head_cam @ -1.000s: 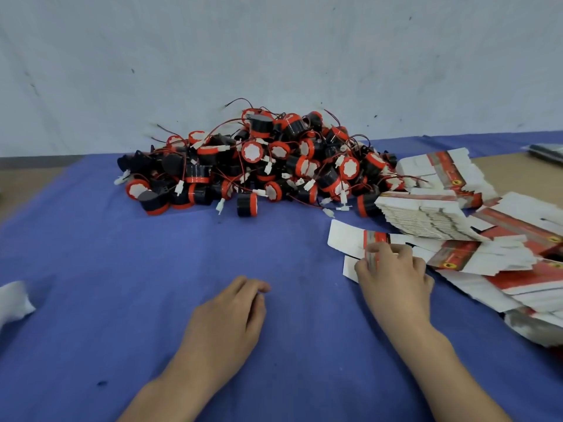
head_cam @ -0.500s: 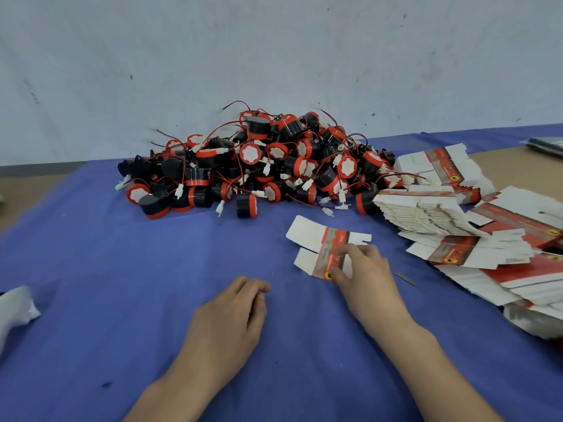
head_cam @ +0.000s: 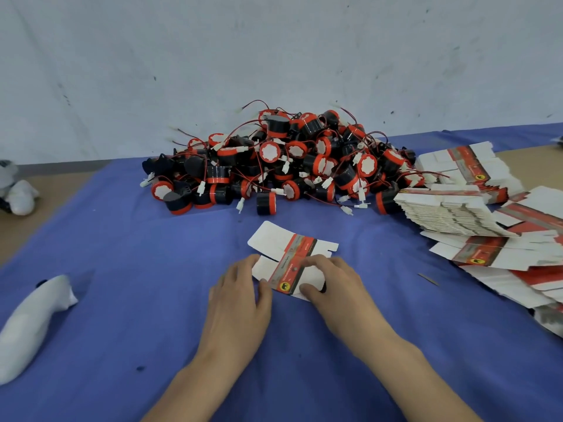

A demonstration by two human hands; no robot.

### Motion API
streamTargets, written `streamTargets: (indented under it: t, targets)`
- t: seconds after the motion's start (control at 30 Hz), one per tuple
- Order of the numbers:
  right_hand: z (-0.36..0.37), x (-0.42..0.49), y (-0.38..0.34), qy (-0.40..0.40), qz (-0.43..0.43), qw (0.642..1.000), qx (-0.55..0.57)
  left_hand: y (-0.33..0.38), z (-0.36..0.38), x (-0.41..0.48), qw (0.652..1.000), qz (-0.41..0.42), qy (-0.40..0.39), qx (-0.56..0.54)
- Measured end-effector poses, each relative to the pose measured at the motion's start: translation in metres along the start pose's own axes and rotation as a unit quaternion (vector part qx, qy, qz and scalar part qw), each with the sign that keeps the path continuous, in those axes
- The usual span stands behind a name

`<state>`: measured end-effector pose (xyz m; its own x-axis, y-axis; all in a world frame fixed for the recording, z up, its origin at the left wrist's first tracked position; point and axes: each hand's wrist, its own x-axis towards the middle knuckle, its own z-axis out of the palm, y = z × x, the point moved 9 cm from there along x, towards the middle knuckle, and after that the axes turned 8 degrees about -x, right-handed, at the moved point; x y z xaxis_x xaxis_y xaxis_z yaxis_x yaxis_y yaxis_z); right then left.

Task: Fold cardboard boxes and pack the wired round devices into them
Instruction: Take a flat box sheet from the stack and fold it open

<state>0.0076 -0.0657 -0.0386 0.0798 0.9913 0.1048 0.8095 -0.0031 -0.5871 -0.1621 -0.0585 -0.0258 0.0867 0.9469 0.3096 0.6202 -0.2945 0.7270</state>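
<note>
One flat box blank (head_cam: pixel 289 254), white with a red and grey printed band, lies on the blue cloth just in front of me. My right hand (head_cam: pixel 332 284) pinches its near right part, fingers on top and thumb at the near edge. The straight fingertips of my left hand (head_cam: pixel 240 293) touch the blank's left flap. Behind it is a heap of round black-and-red wired devices (head_cam: pixel 283 166) with white connectors.
Stacks of flat box blanks (head_cam: pixel 451 214) spread over the right side of the table, some fanned out (head_cam: pixel 475 254). A white cloth-like bundle (head_cam: pixel 33 318) lies at the near left, another white thing (head_cam: pixel 18 193) at the far left. A wall stands right behind the heap.
My right hand has dragged one blank from the right-hand stacks leftward to the middle. My left hand has moved forward and right to touch it.
</note>
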Motion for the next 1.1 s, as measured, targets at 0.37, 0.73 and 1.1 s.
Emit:
streamTargets:
  t: [0.37, 0.73, 1.1]
  targets:
    - [-0.002, -0.007, 0.012, -0.019, 0.149, 0.901, 0.407, -0.010, -0.001, 0.002, 0.999, -0.023, 0.008, -0.045]
    - [0.005, -0.019, 0.004, -0.007, 0.187, 0.698, 0.691, -0.012, -0.013, 0.001, 0.953, -0.070, 0.021, -0.293]
    - [-0.017, -0.010, -0.002, 0.085, 0.073, 0.841, 0.530, -0.006, -0.008, 0.002, 0.971, -0.017, 0.014, -0.239]
